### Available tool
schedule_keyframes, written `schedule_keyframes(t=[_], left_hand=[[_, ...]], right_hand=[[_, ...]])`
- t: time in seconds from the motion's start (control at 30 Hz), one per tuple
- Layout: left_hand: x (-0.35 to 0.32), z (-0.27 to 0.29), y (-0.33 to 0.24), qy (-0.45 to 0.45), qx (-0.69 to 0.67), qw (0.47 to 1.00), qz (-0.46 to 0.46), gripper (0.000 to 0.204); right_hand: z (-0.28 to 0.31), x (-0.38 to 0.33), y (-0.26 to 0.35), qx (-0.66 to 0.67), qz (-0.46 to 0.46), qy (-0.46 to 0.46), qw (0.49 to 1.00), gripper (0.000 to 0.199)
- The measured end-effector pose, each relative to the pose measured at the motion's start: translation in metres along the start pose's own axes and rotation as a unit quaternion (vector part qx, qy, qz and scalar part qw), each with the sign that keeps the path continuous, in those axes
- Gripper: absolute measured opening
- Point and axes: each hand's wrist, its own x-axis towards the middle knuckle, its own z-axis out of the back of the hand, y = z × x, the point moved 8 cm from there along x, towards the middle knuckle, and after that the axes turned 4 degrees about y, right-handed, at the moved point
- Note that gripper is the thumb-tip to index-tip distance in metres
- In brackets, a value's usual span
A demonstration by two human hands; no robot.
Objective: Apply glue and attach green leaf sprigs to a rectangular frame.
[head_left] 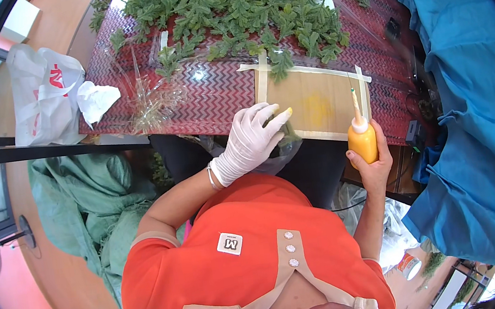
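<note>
My left hand (250, 137), in a white glove with yellow-stained fingertips, is at the near left corner of a tape-edged brown board (297, 102). Its fingers curl around a dark green sprig (288, 133), partly hidden by the hand. A yellow smear marks the middle of the board. My bare right hand (375, 163) grips a yellow squeeze bottle (362, 143) at the board's near right corner. The bottle stands upright in my grasp, its thin nozzle pointing up and away. Beyond the board lies a big heap of green artificial sprigs (229, 8).
A red zigzag-patterned cloth (214, 84) under clear plastic covers the table. White plastic bag (45, 93) and crumpled white paper (97, 100) sit at the left edge. Blue fabric (469, 96) hangs along the right. A green sack (81, 206) lies at lower left.
</note>
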Motion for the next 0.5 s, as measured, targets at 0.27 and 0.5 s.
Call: schedule_keyframes(t=[0.27,0.5], left_hand=[[0.008,-0.015,0.018,0.057,-0.028,0.997,0.033,0.076],[0.06,-0.001,0.012,0.046,0.05,0.991,-0.116,0.074]], right_hand=[[0.001,-0.001,-0.005,0.015,0.0,-0.005,1.0,0.078],[0.001,-0.004,-0.004,0.026,0.006,-0.007,1.0,0.079]])
